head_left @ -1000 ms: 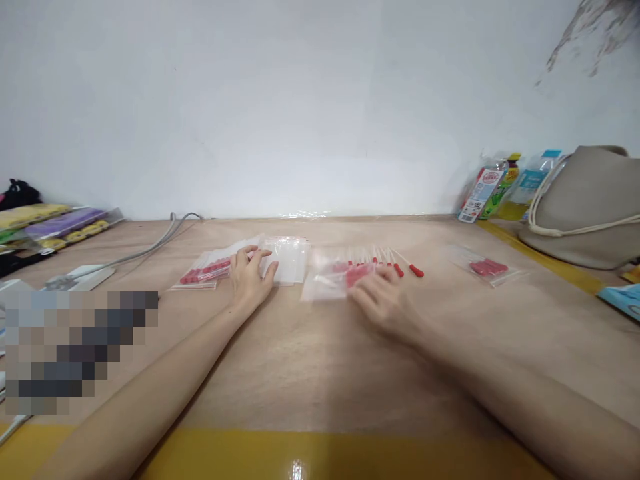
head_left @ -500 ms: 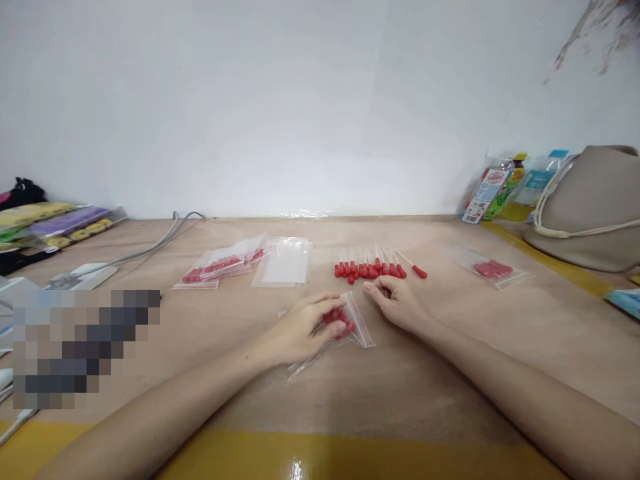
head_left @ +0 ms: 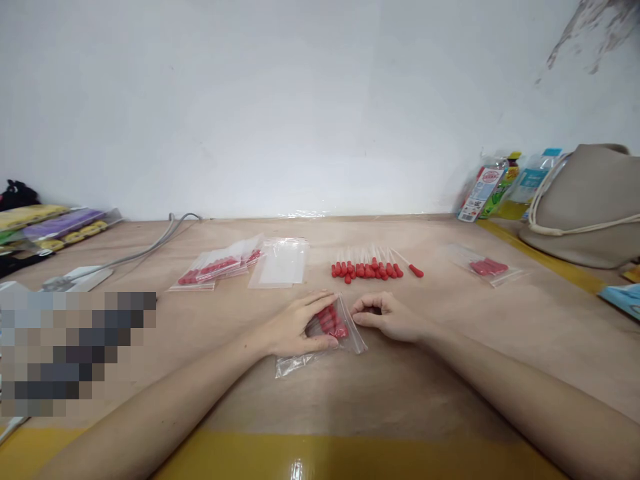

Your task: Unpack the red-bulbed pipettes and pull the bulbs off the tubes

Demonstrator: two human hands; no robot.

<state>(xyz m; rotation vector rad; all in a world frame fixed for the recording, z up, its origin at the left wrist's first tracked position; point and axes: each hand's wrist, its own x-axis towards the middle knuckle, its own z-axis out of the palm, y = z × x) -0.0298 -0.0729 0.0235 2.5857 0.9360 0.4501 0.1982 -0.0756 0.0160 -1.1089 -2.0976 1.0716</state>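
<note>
A small clear zip bag with red-bulbed droppers inside [head_left: 334, 323] lies on the wooden table in front of me. My left hand [head_left: 295, 328] rests on the bag, fingers and thumb closed round its middle. My right hand [head_left: 387, 317] pinches the bag's right edge with curled fingers. Behind the hands, a row of loose droppers with red bulbs [head_left: 373, 269] lies on the table. A stack of empty clear bags [head_left: 281, 265] and a pile of filled bags [head_left: 215, 268] lie at the back left.
One more filled bag [head_left: 487, 268] lies at the right. Bottles [head_left: 493, 185] and a beige bag [head_left: 587, 203] stand at the far right by the wall. A grey cable [head_left: 145, 248] and coloured packets [head_left: 55, 227] are at the left. Yellow tape [head_left: 320, 457] lines the near edge.
The filled bag came from beside the dropper row toward me. My left hand left the stack of empty bags and settled on it; my right hand shifted to pinch its right edge.
</note>
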